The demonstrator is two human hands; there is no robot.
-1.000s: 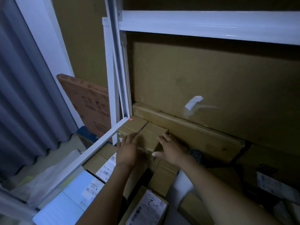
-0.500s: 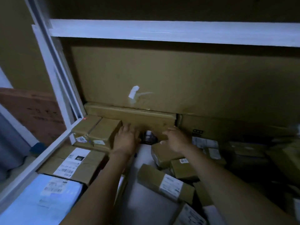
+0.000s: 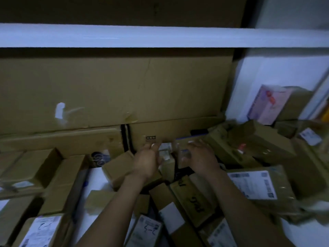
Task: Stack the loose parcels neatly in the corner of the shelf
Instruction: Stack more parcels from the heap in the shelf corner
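- Reaching forward with 2 bare hands, left hand (image 3: 146,162) and right hand (image 3: 200,158), over a jumble of loose parcels (image 3: 187,198) on the white shelf (image 3: 97,177).
- Flanking a small white-labelled parcel (image 3: 166,155), with the left hand just beside its left edge and the right hand just beside its right. Cannot tell through the motion blur whether either touches it.
- Keeping fingers on both hands stretched out and slightly spread, curled round nothing.
- Lying scattered at all angles: brown cartons under both forearms, a large labelled parcel (image 3: 254,186) near the right forearm, and a handwritten-labelled parcel (image 3: 42,229) at bottom left.
- Sitting more squarely at the left edge: 2 brown boxes (image 3: 35,168) side by side.
- Leaning against the back: a large cardboard sheet (image 3: 124,86) bearing a scrap of white tape (image 3: 60,110), with a long flat carton (image 3: 62,139) below it.
- Standing far right by the white wall: a pink-printed box (image 3: 268,106).
- Crossing overhead: a white shelf beam (image 3: 160,36).
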